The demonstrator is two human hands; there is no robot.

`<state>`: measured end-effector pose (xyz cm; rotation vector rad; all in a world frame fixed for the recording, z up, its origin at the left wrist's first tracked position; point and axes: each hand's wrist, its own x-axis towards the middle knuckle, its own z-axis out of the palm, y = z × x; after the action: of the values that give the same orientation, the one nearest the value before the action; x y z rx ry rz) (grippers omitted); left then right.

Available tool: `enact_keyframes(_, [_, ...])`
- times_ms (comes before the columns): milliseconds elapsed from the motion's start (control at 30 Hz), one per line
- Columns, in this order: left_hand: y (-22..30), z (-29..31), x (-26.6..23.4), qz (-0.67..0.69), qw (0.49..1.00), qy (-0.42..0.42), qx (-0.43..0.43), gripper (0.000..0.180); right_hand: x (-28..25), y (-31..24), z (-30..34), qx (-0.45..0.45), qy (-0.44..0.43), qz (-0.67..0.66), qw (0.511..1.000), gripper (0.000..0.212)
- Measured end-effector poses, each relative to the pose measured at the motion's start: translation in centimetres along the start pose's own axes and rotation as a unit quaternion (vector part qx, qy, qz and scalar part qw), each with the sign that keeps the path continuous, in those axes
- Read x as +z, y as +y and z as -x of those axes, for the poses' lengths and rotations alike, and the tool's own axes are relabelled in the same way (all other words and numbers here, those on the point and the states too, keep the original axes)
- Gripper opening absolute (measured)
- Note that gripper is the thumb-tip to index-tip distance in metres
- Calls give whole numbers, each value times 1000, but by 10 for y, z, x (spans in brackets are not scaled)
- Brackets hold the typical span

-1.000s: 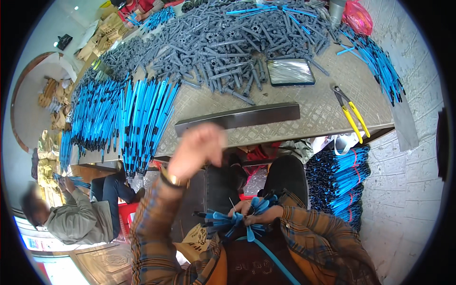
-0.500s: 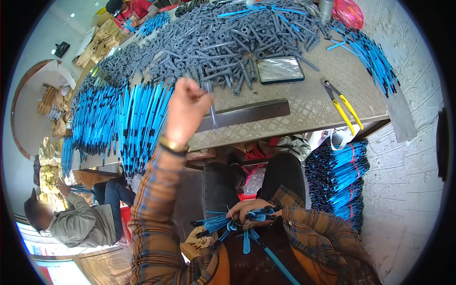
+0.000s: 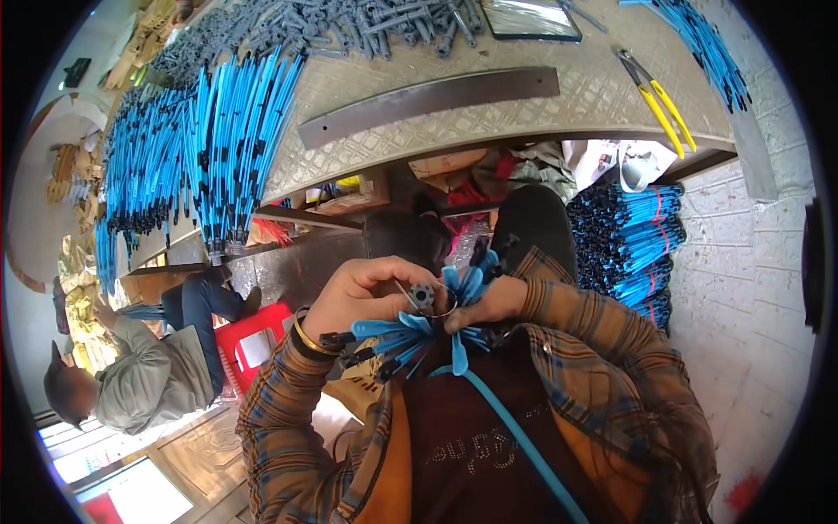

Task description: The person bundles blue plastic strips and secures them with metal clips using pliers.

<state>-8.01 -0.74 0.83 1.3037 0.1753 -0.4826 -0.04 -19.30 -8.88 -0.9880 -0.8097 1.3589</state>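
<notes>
In front of my chest, the closed fingers of my left hand (image 3: 362, 293) grip a grey plastic fitting (image 3: 422, 297), its round, holed end facing up. My right hand (image 3: 493, 304) is closed beside it on a fan of blue plastic ribs (image 3: 460, 354) with black tips. The ribs spread out around both hands. A thin bent wire runs between the fitting and the ribs; where its ends go is partly hidden by fingers. One hand's fingertips almost meet the other's over my lap.
Beyond my knees stands a table (image 3: 349, 148) with a flat metal bar (image 3: 428, 106), yellow-handled cutters (image 3: 655, 100), heaped grey fittings (image 3: 367, 22) and rows of blue ribs (image 3: 236, 140). Bundled ribs (image 3: 628, 236) are stacked at right. A seated person (image 3: 157, 375) works at left.
My left hand has come down from above the table to my lap, bringing a grey fitting beside the ribs. My right hand stays on the ribs. The view has tilted downward.
</notes>
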Motion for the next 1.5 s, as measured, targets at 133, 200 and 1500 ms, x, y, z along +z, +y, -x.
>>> enact_keyframes(133, [-13,7,-13,-21,998,-54,25,23,7,2,-2,-18,11,-21,1000,37])
enact_keyframes(200, [-15,9,-15,-72,993,-68,59,22,8,4,-3,-18,1,-31,999,36])
enact_keyframes(1500, [-6,22,21,-470,841,25,266,34,17,33,3,-115,44,-25,992,37])
